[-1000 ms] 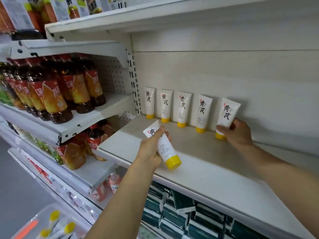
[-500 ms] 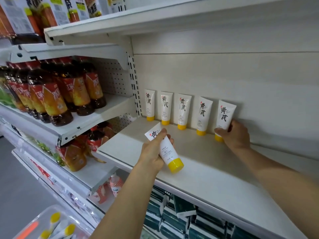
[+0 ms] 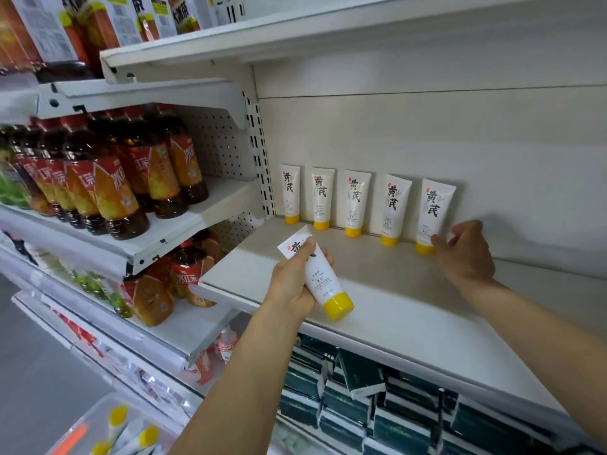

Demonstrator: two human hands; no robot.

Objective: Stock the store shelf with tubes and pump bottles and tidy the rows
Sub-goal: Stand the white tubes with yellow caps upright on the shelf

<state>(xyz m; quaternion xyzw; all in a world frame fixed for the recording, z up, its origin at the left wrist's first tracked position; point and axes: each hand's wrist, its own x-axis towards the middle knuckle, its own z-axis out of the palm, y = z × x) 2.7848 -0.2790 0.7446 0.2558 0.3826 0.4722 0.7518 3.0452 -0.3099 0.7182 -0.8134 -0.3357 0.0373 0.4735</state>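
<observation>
White shelf (image 3: 410,310): five tubes (image 3: 353,203) stood on caps against backboard. Left hand (image 3: 294,284) gripping spare tube (image 3: 323,284), ready to place; right fingers (image 3: 441,239) loosely apart beside end tube (image 3: 433,215).

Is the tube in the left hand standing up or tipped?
Tipped. The tube slants in the left hand, yellow cap low and toward the shelf's front edge.

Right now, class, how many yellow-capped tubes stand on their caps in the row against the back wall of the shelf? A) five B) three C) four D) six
A: five tubes stand in the row on the shelf; a sixth tube is in the left hand, not yet placed.
</observation>
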